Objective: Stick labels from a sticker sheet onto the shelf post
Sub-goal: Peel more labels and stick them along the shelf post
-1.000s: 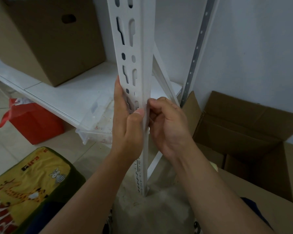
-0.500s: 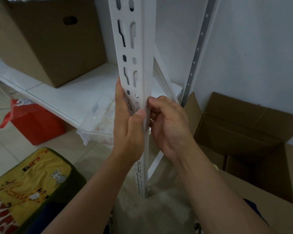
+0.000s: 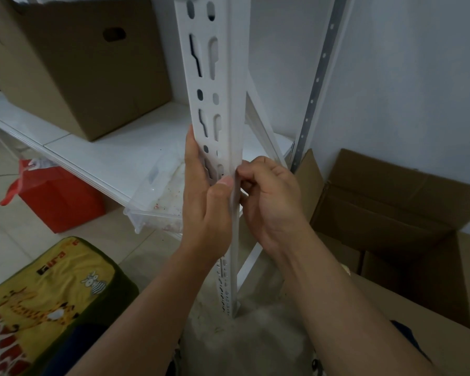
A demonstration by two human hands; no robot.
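Note:
The white slotted shelf post (image 3: 215, 85) stands upright in the middle of the view. My left hand (image 3: 205, 210) wraps its front face from the left, with the thumb pressed on the front corner edge. My right hand (image 3: 272, 202) is on the post's right side at the same height, its curled fingertips bunched against the edge beside the left thumb. Whatever lies under those fingertips is hidden. No sticker sheet or label can be made out.
A white shelf board (image 3: 92, 158) runs left from the post and carries a closed cardboard box (image 3: 73, 66). A clear plastic tub (image 3: 158, 196) sits under it, with a red bag (image 3: 55, 196) on the floor. Open cardboard boxes (image 3: 391, 213) stand at the right. A yellow cushion (image 3: 46, 302) is at the lower left.
Both hands stay at the same spot on the post. The right fingertips have shifted only slightly against the edge.

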